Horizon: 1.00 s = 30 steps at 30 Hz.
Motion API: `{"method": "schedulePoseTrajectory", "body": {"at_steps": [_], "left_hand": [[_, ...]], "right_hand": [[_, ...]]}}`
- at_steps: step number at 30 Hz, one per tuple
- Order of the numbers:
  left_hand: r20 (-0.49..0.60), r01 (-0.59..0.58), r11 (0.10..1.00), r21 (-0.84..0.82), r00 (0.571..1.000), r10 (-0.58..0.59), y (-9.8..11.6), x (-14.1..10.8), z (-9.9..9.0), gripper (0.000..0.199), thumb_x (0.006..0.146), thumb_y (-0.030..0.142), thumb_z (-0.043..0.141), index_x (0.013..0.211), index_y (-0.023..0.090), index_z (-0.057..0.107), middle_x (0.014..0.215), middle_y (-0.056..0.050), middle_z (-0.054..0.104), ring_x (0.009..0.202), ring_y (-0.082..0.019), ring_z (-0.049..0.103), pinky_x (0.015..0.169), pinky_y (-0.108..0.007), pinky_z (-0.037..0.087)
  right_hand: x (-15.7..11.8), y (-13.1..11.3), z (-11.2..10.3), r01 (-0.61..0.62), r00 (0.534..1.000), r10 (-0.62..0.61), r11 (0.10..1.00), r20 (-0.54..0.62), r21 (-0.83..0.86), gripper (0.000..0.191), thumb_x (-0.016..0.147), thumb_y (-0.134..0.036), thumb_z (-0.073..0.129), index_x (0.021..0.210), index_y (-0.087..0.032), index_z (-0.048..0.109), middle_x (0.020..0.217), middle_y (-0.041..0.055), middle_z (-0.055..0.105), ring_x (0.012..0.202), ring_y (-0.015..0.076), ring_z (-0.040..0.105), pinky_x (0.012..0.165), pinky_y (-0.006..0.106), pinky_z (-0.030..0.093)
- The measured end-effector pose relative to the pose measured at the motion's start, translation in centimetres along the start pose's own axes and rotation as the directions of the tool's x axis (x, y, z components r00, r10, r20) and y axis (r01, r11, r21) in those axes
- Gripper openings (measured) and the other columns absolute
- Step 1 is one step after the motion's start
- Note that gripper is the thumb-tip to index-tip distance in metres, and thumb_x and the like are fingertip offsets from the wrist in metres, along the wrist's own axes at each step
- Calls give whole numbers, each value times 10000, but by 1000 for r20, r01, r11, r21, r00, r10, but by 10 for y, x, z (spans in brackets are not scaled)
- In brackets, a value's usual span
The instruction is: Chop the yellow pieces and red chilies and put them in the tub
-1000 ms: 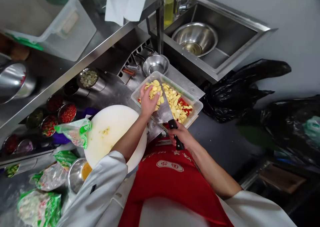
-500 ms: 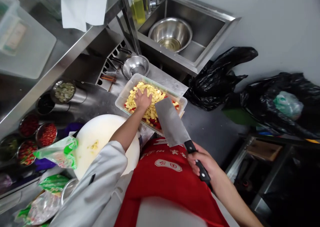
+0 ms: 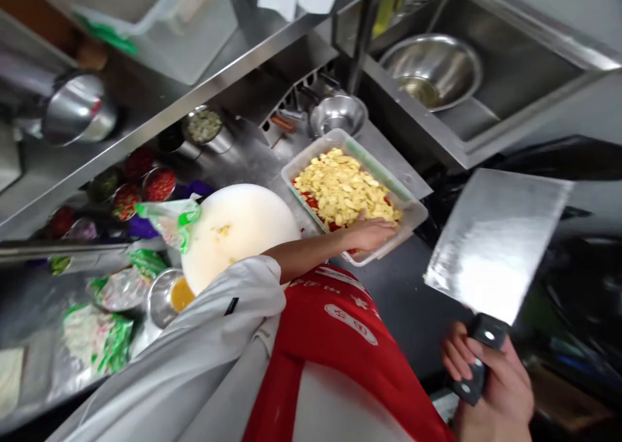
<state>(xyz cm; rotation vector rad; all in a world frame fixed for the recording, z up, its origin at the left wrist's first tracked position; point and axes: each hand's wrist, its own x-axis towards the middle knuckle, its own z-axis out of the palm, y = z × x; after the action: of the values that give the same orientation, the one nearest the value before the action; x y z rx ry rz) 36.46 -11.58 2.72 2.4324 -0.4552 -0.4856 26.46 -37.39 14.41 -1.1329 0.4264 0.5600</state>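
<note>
My right hand (image 3: 500,377) is closed around the black handle of a cleaver (image 3: 495,234), its wide blade raised off to the right of the apron. With fingers stretched out, my left hand (image 3: 372,232) lies in the near right end of a clear plastic container (image 3: 413,216). It touches pale yellow chopped pieces (image 3: 343,186), which look like garlic or ginger, spread over red chopped pieces (image 3: 311,201). To the left of the container is a round white cutting board (image 3: 257,218) with a few yellow scraps (image 3: 222,230) on it.
A steel bowl (image 3: 432,66) sits in the sink (image 3: 522,98) at the back right. Behind the container stands a small steel pan (image 3: 340,115). Steel pots of chopped red chilli (image 3: 159,184) line the left, beneath a metal shelf edge (image 3: 160,115). Black bags (image 3: 573,160) are at right.
My left hand has slid across the yellow pieces to the container's near right end. My right hand has swung the cleaver away to the right. The view has turned left.
</note>
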Motion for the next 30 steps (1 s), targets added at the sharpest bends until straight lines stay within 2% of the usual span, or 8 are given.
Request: {"method": "schedulePoseTrajectory", "body": {"at_steps": [4,8,13,17,22,25,28,30], "left_hand": [[-327,26,986,-163,942,-79,-38,-74,-23,370,986,165,393,1249,243,641,1385,-41,605,1302,-154,542,1169,-393,377],[-686,366,890,-271,575,-445,-98,-208,-45,300,1012,339,431,1142,206,666,1200,-84,690,1112,-184,650,1027,-376,521],[-724,694,643,-323,256,-640,-158,-361,-23,409,944,443,532,1204,147,641,1359,-163,593,1331,-292,506,1158,-506,373],[-650,820,532,-212,288,-703,-170,-384,13,566,892,494,604,1374,200,556,1576,-130,365,1499,-357,244,1224,-591,175],[-624,622,776,-105,566,-538,-138,-359,44,457,924,484,560,1282,209,627,1515,-99,469,1464,-303,344,1236,-540,222],[-630,437,891,-123,660,-410,-112,-368,60,361,963,442,500,1156,202,687,1407,-84,583,1392,-252,457,1206,-491,328],[-672,311,931,-188,651,-353,-96,-388,67,322,988,394,456,1062,216,715,1305,-71,651,1308,-215,534,1142,-454,425],[-726,306,922,-238,575,-378,-96,-398,63,298,985,376,467,1019,229,723,1236,-66,675,1237,-206,571,1087,-431,473]], "right_hand": [[9,13,10,-73,992,72,997,103,10,301,734,-221,731,723,-233,430,539,-73,420,360,71,403,324,181,349],[25,40,35,-231,942,249,967,226,-105,353,712,-255,787,781,-246,440,540,-81,465,381,79,436,357,196,389],[40,85,81,-345,822,472,858,319,-382,395,677,-268,797,864,-252,449,523,-92,504,379,84,434,374,213,390],[42,122,109,-357,739,562,794,372,-491,423,652,-284,776,904,-255,436,507,-101,517,365,89,428,361,211,375],[44,162,118,-358,729,586,766,353,-533,454,635,-299,773,917,-257,420,503,-113,523,353,89,426,348,207,369],[40,183,119,-354,743,577,769,340,-532,452,631,-282,767,901,-259,406,507,-115,527,359,89,431,352,207,377],[30,202,120,-362,759,561,785,329,-504,441,636,-266,753,875,-262,383,500,-117,519,357,85,422,354,200,365],[20,214,123,-368,764,559,788,323,-493,424,647,-254,737,862,-261,371,499,-114,520,357,83,417,357,198,359]]}}
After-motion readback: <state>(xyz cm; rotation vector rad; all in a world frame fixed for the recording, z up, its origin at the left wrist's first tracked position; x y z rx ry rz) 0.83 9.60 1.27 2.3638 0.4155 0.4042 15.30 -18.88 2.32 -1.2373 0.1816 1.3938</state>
